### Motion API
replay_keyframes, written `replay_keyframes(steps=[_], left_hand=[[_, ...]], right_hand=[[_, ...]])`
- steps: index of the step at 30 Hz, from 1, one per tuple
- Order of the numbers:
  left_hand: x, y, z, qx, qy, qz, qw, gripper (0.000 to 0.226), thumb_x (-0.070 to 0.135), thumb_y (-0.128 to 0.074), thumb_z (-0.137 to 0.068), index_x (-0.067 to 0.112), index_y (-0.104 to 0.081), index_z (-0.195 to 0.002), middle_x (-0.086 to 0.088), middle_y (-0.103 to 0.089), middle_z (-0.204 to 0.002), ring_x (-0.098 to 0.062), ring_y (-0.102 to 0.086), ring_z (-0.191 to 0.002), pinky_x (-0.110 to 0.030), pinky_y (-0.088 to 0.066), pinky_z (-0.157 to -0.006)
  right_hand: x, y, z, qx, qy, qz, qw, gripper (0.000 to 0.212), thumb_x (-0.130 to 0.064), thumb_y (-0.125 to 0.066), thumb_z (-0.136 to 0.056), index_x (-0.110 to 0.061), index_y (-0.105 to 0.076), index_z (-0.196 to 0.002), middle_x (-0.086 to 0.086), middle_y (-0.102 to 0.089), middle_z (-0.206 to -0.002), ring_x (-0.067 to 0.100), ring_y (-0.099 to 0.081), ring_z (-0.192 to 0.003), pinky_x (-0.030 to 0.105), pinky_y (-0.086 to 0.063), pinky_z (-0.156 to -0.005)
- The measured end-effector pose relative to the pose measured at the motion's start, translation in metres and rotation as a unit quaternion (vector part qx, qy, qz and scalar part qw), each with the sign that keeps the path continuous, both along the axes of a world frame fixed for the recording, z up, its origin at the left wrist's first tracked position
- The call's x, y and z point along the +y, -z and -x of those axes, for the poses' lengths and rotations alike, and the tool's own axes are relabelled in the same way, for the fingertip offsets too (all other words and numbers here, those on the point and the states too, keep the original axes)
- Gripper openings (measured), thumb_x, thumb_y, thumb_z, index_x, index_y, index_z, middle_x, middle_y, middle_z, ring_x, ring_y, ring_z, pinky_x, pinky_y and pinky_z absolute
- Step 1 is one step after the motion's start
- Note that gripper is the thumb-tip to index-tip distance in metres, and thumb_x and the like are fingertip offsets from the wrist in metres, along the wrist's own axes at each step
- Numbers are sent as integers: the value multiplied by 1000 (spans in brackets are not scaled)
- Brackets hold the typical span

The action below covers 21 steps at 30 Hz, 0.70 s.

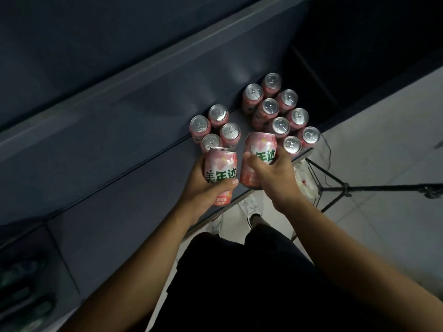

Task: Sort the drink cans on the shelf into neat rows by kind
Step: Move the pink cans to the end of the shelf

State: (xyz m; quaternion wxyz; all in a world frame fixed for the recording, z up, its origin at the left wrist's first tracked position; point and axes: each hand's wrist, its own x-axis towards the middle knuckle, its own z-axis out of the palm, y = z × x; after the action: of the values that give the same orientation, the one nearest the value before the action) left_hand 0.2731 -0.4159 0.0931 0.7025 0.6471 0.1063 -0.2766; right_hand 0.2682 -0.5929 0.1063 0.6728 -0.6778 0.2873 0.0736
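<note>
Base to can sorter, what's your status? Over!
Left hand grips one pink can. Right hand grips a second pink can. Four cans and eight more stand grouped on the shelf. Nothing blocks the hands.

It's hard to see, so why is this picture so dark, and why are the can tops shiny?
Head view: dim light leaves the shelf murky; the silver can tops glint because they reflect light; the pink cans in the left hand and right hand are bright enough to read their big letters, small print blurs.
</note>
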Motion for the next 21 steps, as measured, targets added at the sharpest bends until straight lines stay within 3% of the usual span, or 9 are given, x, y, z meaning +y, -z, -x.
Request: replay_keyframes(steps=[3,5,7,10,13,16,21], left_hand=[[-12,14,3,-36,-53,-79,995,73,7,-86,-72,27,-48,-132,13,-70,-104,-7,-69,-92,-21,-54,-71],[-21,24,5,-53,-85,-108,989,78,7,-85,-72,27,-46,-136,13,-70,-109,-10,-70,-97,-25,-56,-74],[-30,37,7,-60,-112,-125,984,80,6,-85,-72,28,-45,-137,13,-69,-115,-13,-69,-102,-34,-59,-83],[-46,52,10,-80,-147,-159,973,81,5,-88,-69,35,-49,-134,2,-61,-129,-10,-65,-114,-35,-56,-96],[-55,73,7,-102,-155,-216,959,69,6,-90,-68,28,-55,-123,-4,-59,-122,-9,-63,-109,-33,-52,-92],[-61,93,5,-93,-163,-247,951,65,15,-91,-68,19,-57,-123,0,-67,-115,-17,-66,-106,-44,-56,-93],[-72,117,-4,-64,-215,-287,931,67,12,-90,-65,33,-56,-120,22,-68,-104,4,-65,-97,-15,-52,-81]], right_hand=[[-6,10,-7,-9,-40,29,999,60,-36,-84,-83,-7,-54,-127,9,-72,-110,21,-73,-102,48,-61,-88],[-14,17,-10,-22,-75,52,996,52,-19,-81,-87,-2,-49,-125,4,-70,-98,8,-70,-86,32,-61,-78],[-24,25,-12,-37,-110,58,992,49,-5,-77,-88,0,-44,-123,3,-65,-86,7,-65,-72,35,-60,-65],[-38,45,-20,-50,-152,100,982,56,0,-81,-82,-1,-43,-123,-7,-63,-85,-4,-65,-71,18,-55,-66],[-46,63,-30,-43,-175,111,977,65,-14,-89,-75,-8,-45,-123,0,-67,-101,10,-70,-90,40,-60,-83],[-51,85,-39,-39,-185,137,972,66,-23,-91,-67,-13,-49,-117,4,-64,-108,17,-66,-98,42,-55,-91],[-50,121,-55,-27,-197,188,962,69,-39,-90,-60,-20,-53,-115,6,-62,-115,24,-63,-104,49,-54,-92]])
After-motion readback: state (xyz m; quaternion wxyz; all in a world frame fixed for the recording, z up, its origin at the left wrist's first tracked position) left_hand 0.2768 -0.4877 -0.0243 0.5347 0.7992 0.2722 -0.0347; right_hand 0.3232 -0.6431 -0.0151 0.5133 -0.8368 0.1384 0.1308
